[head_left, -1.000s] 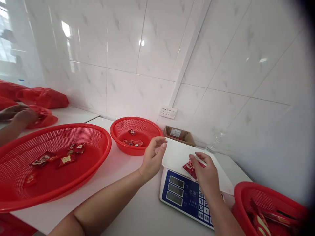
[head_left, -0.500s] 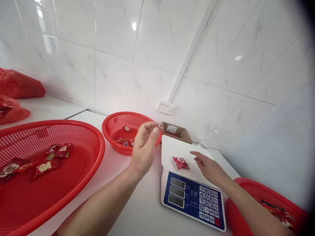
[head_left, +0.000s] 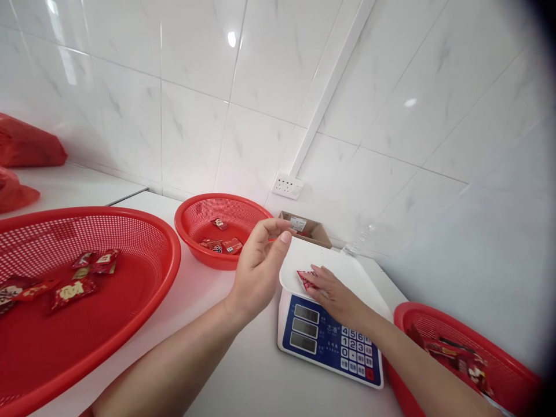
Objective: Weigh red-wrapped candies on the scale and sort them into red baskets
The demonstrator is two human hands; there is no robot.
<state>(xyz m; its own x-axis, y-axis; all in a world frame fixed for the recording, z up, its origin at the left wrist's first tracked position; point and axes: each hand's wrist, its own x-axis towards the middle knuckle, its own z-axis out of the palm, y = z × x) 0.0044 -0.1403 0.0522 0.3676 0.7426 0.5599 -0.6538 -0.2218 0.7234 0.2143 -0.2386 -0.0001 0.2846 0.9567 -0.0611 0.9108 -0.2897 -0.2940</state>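
On the white pan of a digital scale [head_left: 332, 341] lies a small red wrapped packet [head_left: 304, 279]. My right hand [head_left: 339, 298] reaches over it from the right, fingers stretched out and covering part of it; a firm grip is not visible. My left hand [head_left: 263, 269] is raised left of the scale, palm turned inward, its fingers loosely bent and the thumb apart, with nothing visible in it. Behind it stands a round red basket [head_left: 185, 223] with a few small packets [head_left: 232, 246] inside.
A large red basket [head_left: 169, 278] with several packets fills the left. Another red basket [head_left: 402, 315] with packets stands at lower right. A cardboard box [head_left: 321, 234] and a clear plastic bottle [head_left: 361, 238] sit behind the scale. Red bags [head_left: 30, 142] lie far left.
My right hand has moved left over the pan and now covers part of the packet. My left hand has shifted slightly right relative to the basket. The view has turned a little.
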